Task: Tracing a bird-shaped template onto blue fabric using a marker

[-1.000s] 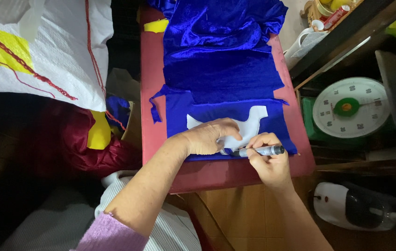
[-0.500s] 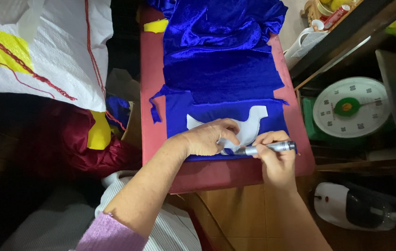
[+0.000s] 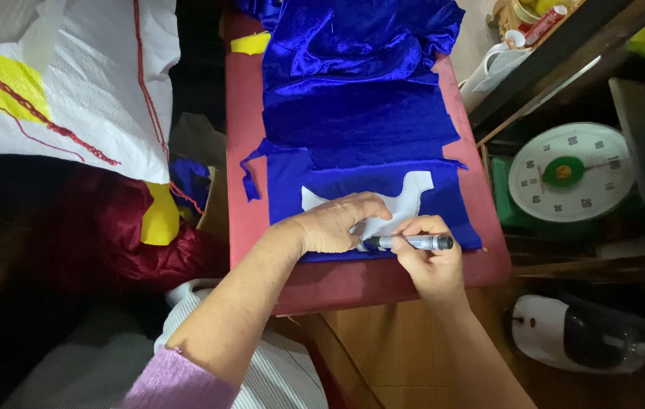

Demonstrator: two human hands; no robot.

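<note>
A shiny blue fabric (image 3: 368, 98) lies spread along a red padded table (image 3: 245, 136). On its near end rests a white paper pattern (image 3: 406, 201). My left hand (image 3: 334, 223) presses flat on the pattern's left part, fingers spread. My right hand (image 3: 428, 257) grips a silver marker (image 3: 410, 242) held level, its dark tip pointing left at the pattern's lower edge, close to my left fingertips.
A white woven sack (image 3: 57, 83) with yellow and red markings sits at the left above dark red cloth (image 3: 110, 242). A dial scale (image 3: 569, 174) stands at the right on a shelf, a white appliance (image 3: 572, 333) below it. Cups (image 3: 493, 64) stand at the far right.
The marker has slid left along the pattern's lower edge and my right hand shifted slightly with it. My left hand stays pressed on the pattern.
</note>
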